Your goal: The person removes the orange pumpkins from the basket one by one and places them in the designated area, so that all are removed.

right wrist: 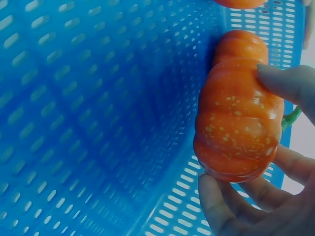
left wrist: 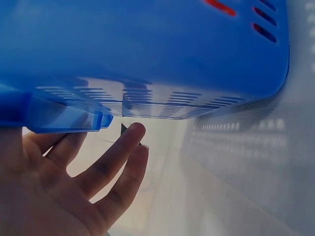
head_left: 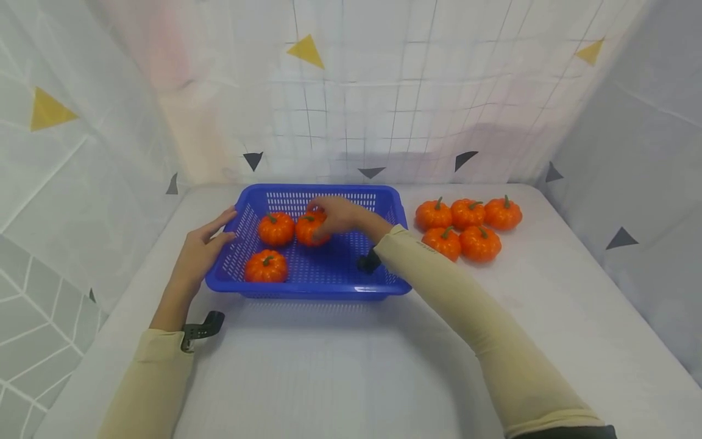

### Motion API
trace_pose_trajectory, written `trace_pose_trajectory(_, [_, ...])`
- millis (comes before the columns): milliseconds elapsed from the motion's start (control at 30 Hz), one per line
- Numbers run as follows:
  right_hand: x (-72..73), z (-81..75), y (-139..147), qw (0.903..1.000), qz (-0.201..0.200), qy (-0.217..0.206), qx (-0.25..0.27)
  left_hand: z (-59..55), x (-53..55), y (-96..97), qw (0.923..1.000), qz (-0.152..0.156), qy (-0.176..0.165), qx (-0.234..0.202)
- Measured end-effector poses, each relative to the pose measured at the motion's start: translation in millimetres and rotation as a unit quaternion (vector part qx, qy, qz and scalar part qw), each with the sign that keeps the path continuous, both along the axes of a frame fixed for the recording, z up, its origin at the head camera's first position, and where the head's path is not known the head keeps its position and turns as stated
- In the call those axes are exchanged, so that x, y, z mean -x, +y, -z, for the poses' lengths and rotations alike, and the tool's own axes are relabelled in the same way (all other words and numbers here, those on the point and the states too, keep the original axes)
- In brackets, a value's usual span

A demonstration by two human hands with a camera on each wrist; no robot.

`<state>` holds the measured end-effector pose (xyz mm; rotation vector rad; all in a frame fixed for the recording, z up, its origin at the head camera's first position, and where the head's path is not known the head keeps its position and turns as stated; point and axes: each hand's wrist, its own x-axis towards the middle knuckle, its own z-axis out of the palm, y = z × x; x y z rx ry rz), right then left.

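Note:
My right hand (head_left: 338,216) reaches into a blue plastic basket (head_left: 312,289) and grips a small orange pumpkin (head_left: 311,231) with a green stem. In the right wrist view the thumb lies on one side of this pumpkin (right wrist: 241,123) and the fingers curl round the other. Two more pumpkins are in the basket, one (head_left: 276,229) just left of the held one and one (head_left: 265,266) at the front left. My left hand (head_left: 200,250) rests at the basket's left rim, its fingers fairly straight in the left wrist view, beside the outer wall (left wrist: 147,54).
Several pumpkins (head_left: 479,244) sit in a cluster on the white table (head_left: 340,366), right of the basket and partly behind my right sleeve (head_left: 450,286). A white patterned curtain (head_left: 373,91) hangs behind the table and along both sides.

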<state>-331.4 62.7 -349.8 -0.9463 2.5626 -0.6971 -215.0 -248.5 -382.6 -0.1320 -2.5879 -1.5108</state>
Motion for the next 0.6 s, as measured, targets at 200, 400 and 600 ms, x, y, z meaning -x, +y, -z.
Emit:
trace_pose_trajectory(200, [-1.2, -5.8, -0.5, 0.9999, 0.007, 0.000, 0.008, 0.2, -0.1, -0.8, 1.0000, -0.004, -0.001, -0.002])
trace_pose_trajectory(400, [-2.2, -8.8, 4.8, 0.9981, 0.040, -0.009, 0.047, 1.6, -0.4, -0.3, 1.0000, 0.001, 0.001, 0.001])
trace_pose_trajectory(600, [-7.1, -20.8, 10.9, 0.9944, 0.069, -0.005, 0.081, 0.9, -0.1, 1.0, 1.0000, -0.001, 0.005, 0.002])
